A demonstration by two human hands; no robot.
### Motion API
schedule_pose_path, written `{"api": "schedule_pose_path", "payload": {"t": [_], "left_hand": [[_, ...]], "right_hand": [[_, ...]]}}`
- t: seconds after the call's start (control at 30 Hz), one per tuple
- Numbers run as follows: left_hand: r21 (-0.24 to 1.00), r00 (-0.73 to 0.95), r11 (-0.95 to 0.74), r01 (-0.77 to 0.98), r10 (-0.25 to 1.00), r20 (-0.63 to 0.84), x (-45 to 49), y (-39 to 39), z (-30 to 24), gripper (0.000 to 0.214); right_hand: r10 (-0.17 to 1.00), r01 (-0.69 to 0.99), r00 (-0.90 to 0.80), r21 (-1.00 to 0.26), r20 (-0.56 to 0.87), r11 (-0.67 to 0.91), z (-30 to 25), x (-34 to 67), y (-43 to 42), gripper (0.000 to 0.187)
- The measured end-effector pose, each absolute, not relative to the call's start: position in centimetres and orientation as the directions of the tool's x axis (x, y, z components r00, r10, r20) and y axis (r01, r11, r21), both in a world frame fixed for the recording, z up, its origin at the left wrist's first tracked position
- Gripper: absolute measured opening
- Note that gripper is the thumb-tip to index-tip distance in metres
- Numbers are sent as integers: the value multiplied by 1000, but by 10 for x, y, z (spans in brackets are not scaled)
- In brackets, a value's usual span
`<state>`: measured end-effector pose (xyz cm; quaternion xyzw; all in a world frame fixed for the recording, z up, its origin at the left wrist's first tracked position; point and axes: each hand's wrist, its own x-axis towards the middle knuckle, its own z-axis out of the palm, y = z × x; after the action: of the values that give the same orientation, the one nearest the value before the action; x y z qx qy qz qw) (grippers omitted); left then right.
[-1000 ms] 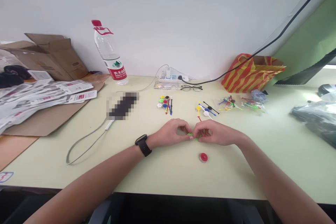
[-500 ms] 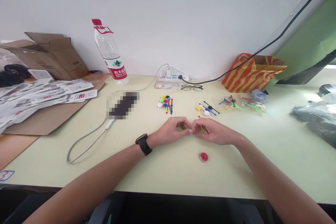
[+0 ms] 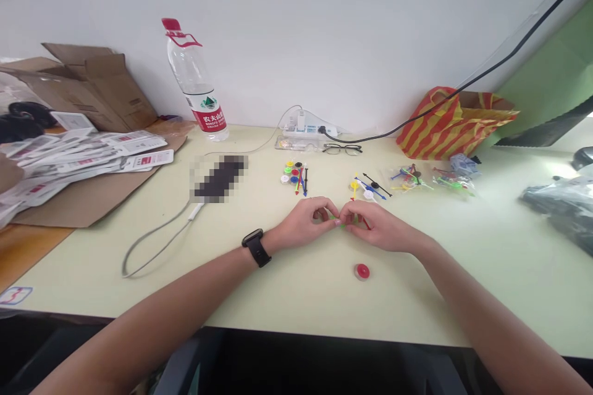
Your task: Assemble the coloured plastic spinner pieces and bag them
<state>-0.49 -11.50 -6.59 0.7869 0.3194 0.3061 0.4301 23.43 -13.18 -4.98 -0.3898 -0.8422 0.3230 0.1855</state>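
Green piece point(image 3: 343, 224) mostly hidden by fingers point(image 3: 347, 212), dark object point(image 3: 220, 179) pixelated

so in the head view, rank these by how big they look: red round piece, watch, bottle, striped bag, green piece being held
1. Striped bag
2. Bottle (taller, but covers less)
3. Watch
4. Red round piece
Green piece: mostly hidden, so unranked.

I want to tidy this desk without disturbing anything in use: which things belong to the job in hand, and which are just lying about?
Apparently in use:
small green piece between left hand and right hand
red round piece nearby
loose coloured discs and arrows
probably the bagged pieces

Apparently just lying about:
water bottle
glasses
striped bag
cardboard box
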Motion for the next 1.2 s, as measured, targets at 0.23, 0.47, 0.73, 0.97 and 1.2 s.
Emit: {"api": "schedule_pose_path", "payload": {"t": [0.23,0.47,0.73,0.97,1.2], "left_hand": [[851,625,-458,258,751,214,-5,-115,-65,16],[839,621,-468,276,754,216,-5,-115,-66,18],[846,618,-462,267,755,217,-5,-114,-67,18],[850,623,-454,266,754,208,-6,-113,-67,15],[847,626,-461,265,750,212,-5,-114,-66,14]], "right_hand": [[766,526,-641,-705,38,476,-53,235,-130,11],[759,512,-649,-710,50,484,-53,233,-130,12],[777,505,-624,-716,83,481,-57,228,-130,8],[787,509,-612,-721,80,470,-60,229,-130,11],[789,510,-607,-717,90,475,-59,227,-131,12]]}}
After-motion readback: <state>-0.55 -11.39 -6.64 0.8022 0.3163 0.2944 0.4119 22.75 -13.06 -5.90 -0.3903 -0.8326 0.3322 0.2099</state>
